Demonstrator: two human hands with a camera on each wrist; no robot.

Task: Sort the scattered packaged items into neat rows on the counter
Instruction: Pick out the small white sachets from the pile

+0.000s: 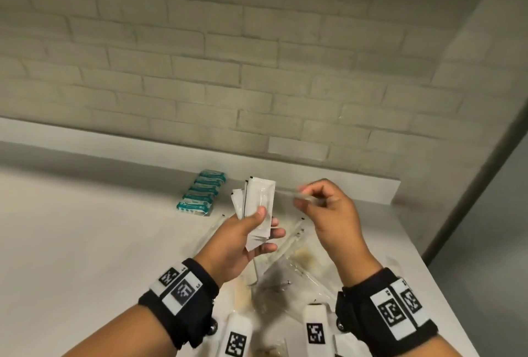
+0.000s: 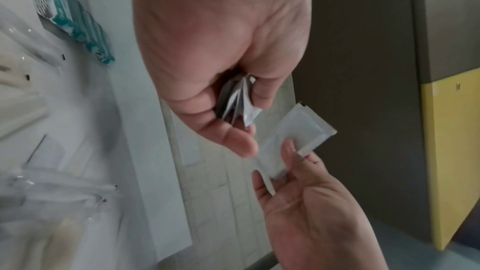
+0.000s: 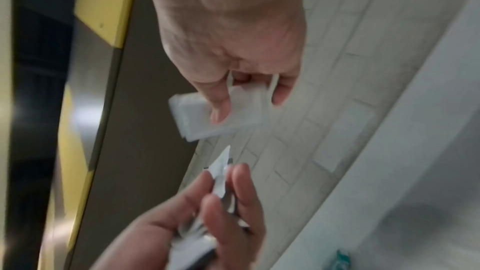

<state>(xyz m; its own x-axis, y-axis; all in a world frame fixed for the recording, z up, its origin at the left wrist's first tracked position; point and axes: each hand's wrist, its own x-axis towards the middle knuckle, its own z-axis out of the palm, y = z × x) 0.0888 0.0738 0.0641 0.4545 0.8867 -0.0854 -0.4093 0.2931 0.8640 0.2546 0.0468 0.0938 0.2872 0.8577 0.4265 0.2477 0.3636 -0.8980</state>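
My left hand [image 1: 267, 222] grips a fanned stack of white sachets [image 1: 258, 202] upright above the counter; the left wrist view shows their lower ends [image 2: 240, 100] between thumb and fingers. My right hand [image 1: 307, 199] is just to the right at the same height. It pinches a single white sachet [image 3: 197, 122], which looks thin and blurred edge-on in the head view [image 1: 288, 195] and flat in the left wrist view [image 2: 293, 141]. A small gap separates the single sachet from the stack. A neat row of several teal packs [image 1: 200, 196] lies behind the left hand.
Clear plastic packets [image 1: 288, 265] with long thin items lie scattered on the white counter [image 1: 85, 228] under and in front of both hands. A brick wall with a low ledge [image 1: 171, 151] backs the counter. The counter's right edge [image 1: 423, 259] drops off close to the right hand.
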